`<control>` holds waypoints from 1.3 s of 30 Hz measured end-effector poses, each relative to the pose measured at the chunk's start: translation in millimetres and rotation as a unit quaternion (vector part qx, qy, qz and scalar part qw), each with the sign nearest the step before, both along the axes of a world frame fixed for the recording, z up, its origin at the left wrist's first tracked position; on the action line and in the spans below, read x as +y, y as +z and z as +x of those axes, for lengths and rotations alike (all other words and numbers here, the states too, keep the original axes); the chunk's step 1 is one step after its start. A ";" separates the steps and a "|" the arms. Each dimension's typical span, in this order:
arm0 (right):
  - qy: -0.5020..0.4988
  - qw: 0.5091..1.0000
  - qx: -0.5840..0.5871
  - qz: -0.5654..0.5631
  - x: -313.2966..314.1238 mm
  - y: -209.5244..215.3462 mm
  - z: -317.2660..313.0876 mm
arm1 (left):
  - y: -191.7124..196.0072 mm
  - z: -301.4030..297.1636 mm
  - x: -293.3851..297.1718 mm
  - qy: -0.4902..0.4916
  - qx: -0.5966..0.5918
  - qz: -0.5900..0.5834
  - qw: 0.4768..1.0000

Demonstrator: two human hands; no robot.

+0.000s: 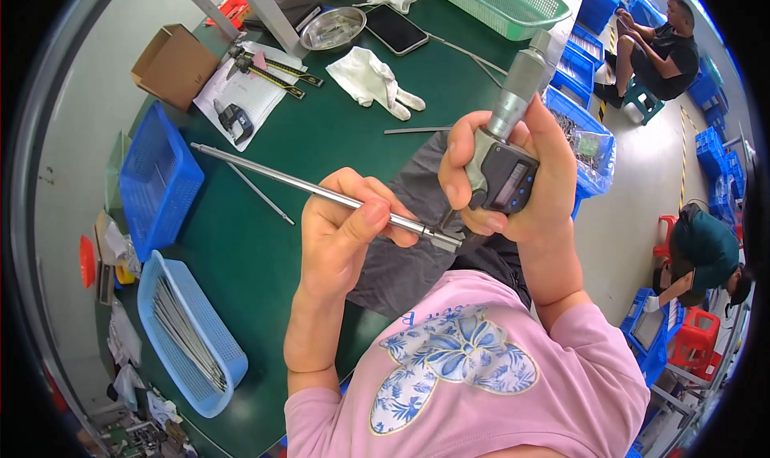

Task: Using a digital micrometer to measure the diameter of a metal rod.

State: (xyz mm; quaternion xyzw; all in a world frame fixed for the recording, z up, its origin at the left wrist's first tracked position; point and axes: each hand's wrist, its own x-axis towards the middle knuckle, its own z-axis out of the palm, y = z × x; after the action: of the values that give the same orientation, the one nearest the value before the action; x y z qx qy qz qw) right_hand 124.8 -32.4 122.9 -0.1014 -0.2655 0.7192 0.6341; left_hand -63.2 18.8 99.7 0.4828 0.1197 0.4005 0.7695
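My left hand (345, 225) is closed around a slim silver metal rod (273, 173), which slants from the upper left down to the right. The stepped end of the rod sits at the jaws of a digital micrometer (505, 173); whether the jaws touch it I cannot tell. My right hand (537, 169) grips the micrometer by its frame, the thumb and fingers wrapped round it, with the silver thimble pointing up and away. Below both hands lies a dark grey cloth (393, 265) on the green table (249, 257).
At left stand a blue basket (160, 177) and a light blue basket (192, 330) holding several thin rods. Calipers (234, 123) lie on paper; a white glove (373, 81), phone (395, 30) and metal dish (333, 29) are farther back. Two people (666, 49) sit at right.
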 end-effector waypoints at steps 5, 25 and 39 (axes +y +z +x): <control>0.021 1.000 -0.006 -0.015 -0.6 -0.2 -1.1 | 2.0 -0.7 -1.6 -0.001 0.020 -0.008 1.000; 0.032 0.999 -0.004 -0.021 1.5 -1.9 -7.4 | 1.6 -1.5 0.3 -0.016 0.045 -0.029 0.998; 0.001 0.998 -0.056 -0.026 -1.8 -0.3 -8.9 | 1.6 -3.8 1.1 -0.022 0.051 -0.018 0.998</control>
State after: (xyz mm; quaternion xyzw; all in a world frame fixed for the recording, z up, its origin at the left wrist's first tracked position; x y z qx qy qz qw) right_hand 115.8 -34.2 122.6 -0.1578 -0.2817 0.7194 0.6149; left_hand -67.0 19.8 101.3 0.4910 0.1550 0.3561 0.7798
